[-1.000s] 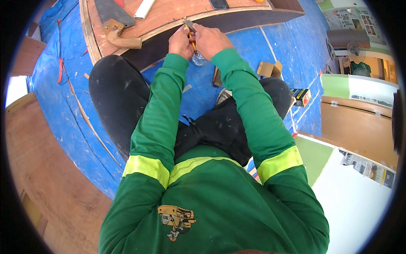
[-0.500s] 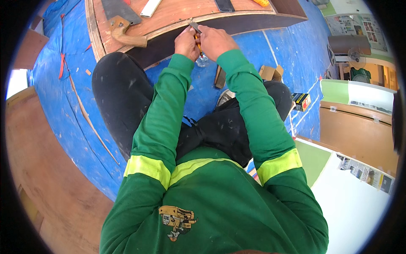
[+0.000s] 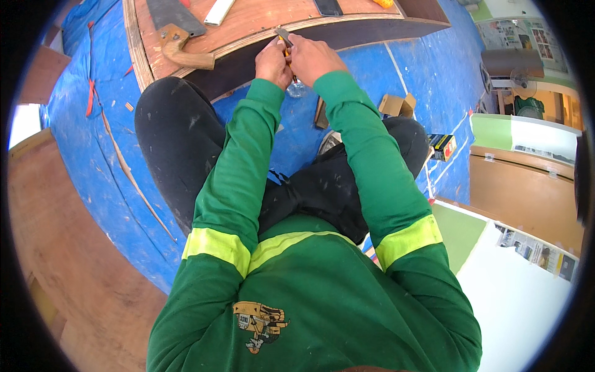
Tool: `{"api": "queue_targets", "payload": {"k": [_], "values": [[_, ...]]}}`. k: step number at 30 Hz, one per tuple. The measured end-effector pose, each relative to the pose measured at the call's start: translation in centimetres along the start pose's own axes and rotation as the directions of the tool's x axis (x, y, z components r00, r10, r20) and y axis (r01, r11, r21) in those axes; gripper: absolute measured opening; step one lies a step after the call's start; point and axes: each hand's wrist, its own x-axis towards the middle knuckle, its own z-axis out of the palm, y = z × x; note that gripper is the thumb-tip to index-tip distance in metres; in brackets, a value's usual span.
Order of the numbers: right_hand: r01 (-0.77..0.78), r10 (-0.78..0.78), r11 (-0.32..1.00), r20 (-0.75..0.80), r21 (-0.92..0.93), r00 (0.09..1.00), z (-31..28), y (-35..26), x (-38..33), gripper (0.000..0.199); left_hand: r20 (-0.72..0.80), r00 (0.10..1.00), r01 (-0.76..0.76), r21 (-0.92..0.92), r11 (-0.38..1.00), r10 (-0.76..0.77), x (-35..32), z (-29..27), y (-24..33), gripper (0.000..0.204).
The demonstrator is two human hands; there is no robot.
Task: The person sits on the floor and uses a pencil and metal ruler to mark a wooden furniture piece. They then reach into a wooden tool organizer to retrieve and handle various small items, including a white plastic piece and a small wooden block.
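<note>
A: Orange and grey, that little tool (image 3: pixel 284 41), a slim handle with a dull metal tip, pinched between both hands right at the edge of the plywood board (image 3: pixel 260 25).

B: Who has it?

A: Left hand (image 3: pixel 273 63) is clenched around the lower part, knuckles up. Right hand (image 3: pixel 312 57) is closed over it from the other side, fingertips near the tip. Both grips are tight on the same small tool, hands touching each other.

B: So what worries you?

A: My read: the two hands are crowded together on something that may have an edge. I can't tell if it's a blade or a pencil end. If it slips or snaps free, the nearest thing to it is a thumb.

B: Anything below?

A: A small clear glassy thing (image 3: pixel 297 90) sits on the blue tarp (image 3: pixel 93 155) just under the hands, between the knees. A dropped tool or a jerked wrist could knock it over.

B: And that saw?

A: Handsaw (image 3: pixel 180 31) lies flat on the board, wooden handle toward the person, well left of the hands. A left elbow swinging out could catch it, I'd judge. Cardboard box (image 3: pixel 396 104) to the right sits apart, no trouble there.
</note>
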Motion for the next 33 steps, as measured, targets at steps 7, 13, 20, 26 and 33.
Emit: {"api": "queue_targets", "payload": {"k": [7, 13, 20, 26, 33], "values": [[0.008, -0.009, 0.998, 0.015, 0.062, 1.0, 0.2, 0.7, -0.4, 0.045, -0.006, 1.0, 0.009, -0.056, 0.998, -0.009, 0.1, 0.0, 0.8, 0.028], [-0.022, 0.02, 0.999, 0.071, 0.027, 0.997, -0.9, 0.0, -1.5, 0.046, -0.06, 0.998, -0.013, -0.069, 0.998, 0.009, -0.8, 0.6, 0.6, 0.025], [-0.048, 0.047, 0.998, 0.036, 0.04, 0.998, -0.1, 0.1, -1.6, 0.047, -0.041, 0.999, -0.024, -0.016, 1.0, 0.023, -0.8, 0.6, 0.6, 0.026], [-0.026, 0.025, 0.996, 0.008, 0.082, 1.0, 0.2, 0.2, -0.9, 0.046, -0.018, 1.0, -0.01, -0.04, 0.999, 0.009, -0.7, 0.3, 0.9, 0.03], [-0.022, 0.023, 0.999, -0.011, 0.045, 1.0, 0.3, -0.3, -0.2, 0.046, -0.024, 1.0, -0.011, -0.022, 1.0, 0.01, -0.8, 0.6, 0.5, 0.033]]}}
